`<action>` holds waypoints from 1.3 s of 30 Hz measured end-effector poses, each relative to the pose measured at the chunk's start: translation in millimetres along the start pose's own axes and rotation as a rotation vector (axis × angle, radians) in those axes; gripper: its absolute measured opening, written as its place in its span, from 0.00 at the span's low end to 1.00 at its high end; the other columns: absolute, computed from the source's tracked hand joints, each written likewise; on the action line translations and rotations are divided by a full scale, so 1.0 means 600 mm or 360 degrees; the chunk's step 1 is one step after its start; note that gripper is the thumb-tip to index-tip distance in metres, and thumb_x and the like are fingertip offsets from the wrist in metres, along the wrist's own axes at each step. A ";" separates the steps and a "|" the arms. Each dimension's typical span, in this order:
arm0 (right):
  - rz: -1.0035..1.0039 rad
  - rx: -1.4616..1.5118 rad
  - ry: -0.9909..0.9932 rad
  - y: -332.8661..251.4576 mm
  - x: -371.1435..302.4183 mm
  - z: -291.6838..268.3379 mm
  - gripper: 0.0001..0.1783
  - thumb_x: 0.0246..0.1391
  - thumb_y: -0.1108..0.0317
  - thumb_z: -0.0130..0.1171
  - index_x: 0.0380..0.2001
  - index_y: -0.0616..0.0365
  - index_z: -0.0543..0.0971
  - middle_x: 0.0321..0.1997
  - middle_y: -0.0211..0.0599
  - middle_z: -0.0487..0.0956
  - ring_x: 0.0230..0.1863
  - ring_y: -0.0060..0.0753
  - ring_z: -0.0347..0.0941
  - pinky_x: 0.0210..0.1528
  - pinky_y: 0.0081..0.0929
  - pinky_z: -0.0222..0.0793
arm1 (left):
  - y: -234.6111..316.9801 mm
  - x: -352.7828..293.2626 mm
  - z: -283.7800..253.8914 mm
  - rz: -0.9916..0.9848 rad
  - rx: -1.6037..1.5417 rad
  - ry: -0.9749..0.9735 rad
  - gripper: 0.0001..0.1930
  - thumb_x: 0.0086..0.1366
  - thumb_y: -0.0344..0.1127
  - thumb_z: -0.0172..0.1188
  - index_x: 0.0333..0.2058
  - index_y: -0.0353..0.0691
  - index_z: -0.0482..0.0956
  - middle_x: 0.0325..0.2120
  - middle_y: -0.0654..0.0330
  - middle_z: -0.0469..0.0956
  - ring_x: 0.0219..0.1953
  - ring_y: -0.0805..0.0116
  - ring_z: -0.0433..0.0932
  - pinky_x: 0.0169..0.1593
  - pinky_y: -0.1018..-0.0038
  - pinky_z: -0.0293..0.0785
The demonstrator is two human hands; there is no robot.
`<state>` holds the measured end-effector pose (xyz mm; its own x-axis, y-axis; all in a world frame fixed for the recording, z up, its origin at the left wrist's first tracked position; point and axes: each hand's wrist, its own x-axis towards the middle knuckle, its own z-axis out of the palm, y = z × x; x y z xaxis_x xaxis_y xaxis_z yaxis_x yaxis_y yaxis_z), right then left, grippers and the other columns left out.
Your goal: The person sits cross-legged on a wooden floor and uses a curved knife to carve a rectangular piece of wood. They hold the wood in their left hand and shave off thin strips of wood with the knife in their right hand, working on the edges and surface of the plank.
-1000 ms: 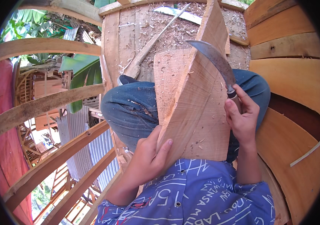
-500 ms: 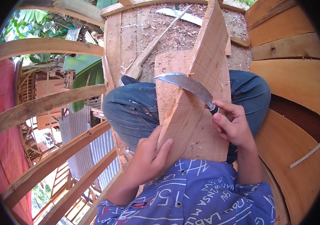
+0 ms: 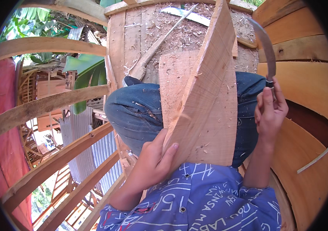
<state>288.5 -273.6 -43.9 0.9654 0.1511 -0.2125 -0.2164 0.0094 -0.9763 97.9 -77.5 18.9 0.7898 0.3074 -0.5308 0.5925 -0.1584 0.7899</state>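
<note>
My left hand [image 3: 156, 156] grips the near end of a wooden board [image 3: 206, 81], thumb on its right face and fingers on the other side. The board stands on edge, tilted, over a flat wooden plank [image 3: 221, 142] that lies across my lap. Out to the right, my right hand [image 3: 270, 109] is closed round the dark handle of a curved knife [image 3: 267, 50]. Its blade points up and away, apart from the board. A pale blur, perhaps a flying chip, shows over the board's left edge.
Wood shavings cover the plank floor [image 3: 133, 42] ahead. A long stick [image 3: 152, 56] and a white-and-green strip [image 3: 185, 14] lie there. Wooden rails [image 3: 52, 102] run along my left, with corrugated metal sheets beyond. Orange-brown board walls [image 3: 298, 84] stand on my right.
My right hand has swung the curved knife off the board's edge, up and to the right. My left hand and the board have barely moved.
</note>
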 end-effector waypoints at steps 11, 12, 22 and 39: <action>0.0553 0.0045 -0.0906 0.011 -0.043 0.035 0.17 0.54 0.73 0.63 0.47 0.67 0.79 0.21 0.21 0.74 0.22 0.09 0.65 0.23 0.12 0.59 | -0.003 0.003 -0.002 0.0067 -0.0020 -0.0007 0.18 0.64 0.30 0.52 0.52 0.29 0.67 0.31 0.37 0.78 0.36 0.40 0.79 0.38 0.63 0.73; 0.0527 0.0044 -0.0854 0.013 -0.043 0.038 0.17 0.54 0.73 0.63 0.47 0.67 0.79 0.21 0.20 0.74 0.22 0.09 0.65 0.23 0.12 0.59 | 0.001 0.006 -0.003 0.0035 -0.0030 -0.0035 0.18 0.64 0.30 0.52 0.52 0.29 0.68 0.31 0.37 0.78 0.37 0.40 0.79 0.38 0.63 0.73; -0.0247 -0.0439 -0.0604 0.037 -0.074 0.053 0.17 0.50 0.75 0.66 0.45 0.68 0.79 0.21 0.18 0.71 0.24 0.09 0.63 0.26 0.10 0.58 | -0.003 0.017 -0.011 0.0006 -0.0072 -0.0093 0.18 0.65 0.31 0.51 0.53 0.30 0.67 0.33 0.37 0.78 0.40 0.42 0.80 0.40 0.65 0.74; 0.0293 -0.0208 -0.0740 0.024 -0.037 0.036 0.18 0.50 0.72 0.67 0.44 0.68 0.80 0.23 0.26 0.77 0.25 0.10 0.68 0.28 0.13 0.63 | -0.006 0.017 -0.008 0.0057 -0.0040 -0.0066 0.18 0.65 0.30 0.51 0.51 0.26 0.67 0.29 0.36 0.77 0.35 0.41 0.80 0.36 0.64 0.73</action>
<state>260.7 -255.2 -52.6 0.7401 0.5621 -0.3692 -0.3280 -0.1776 -0.9278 103.1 -69.3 11.8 0.8166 0.2627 -0.5139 0.5600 -0.1449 0.8157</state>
